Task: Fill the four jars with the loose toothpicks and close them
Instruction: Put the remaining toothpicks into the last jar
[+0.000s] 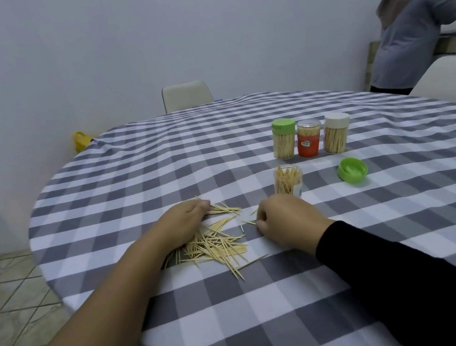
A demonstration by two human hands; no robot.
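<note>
Three jars parked at the far right of the bench [129, 172], full and lidded: green-lid jar [285, 140], orange-label jar [308, 138], white-lid jar [336, 134]. Looks like they were set back there to keep them out of the work area.

Fourth jar [288, 182] stands open just beyond the right hand [285, 222], partly filled, sticks leaning out of the mouth. Its green lid [352, 171] lies apart to the right, upside down (probably waiting for the last fill).

Loose toothpicks [218, 243] are scattered between the two hands, near the front edge. Left hand [182, 222] is curled over the far side of the pile, fingers bent around a clump, seemingly raking it together. Right hand has fingers curled, tips down at a few stray sticks; whether it actually pinches one I cannot tell.

Judgement: last jar in progress, open jar kept close to shorten each transfer. Risk: knocking it over with the right wrist.
</note>
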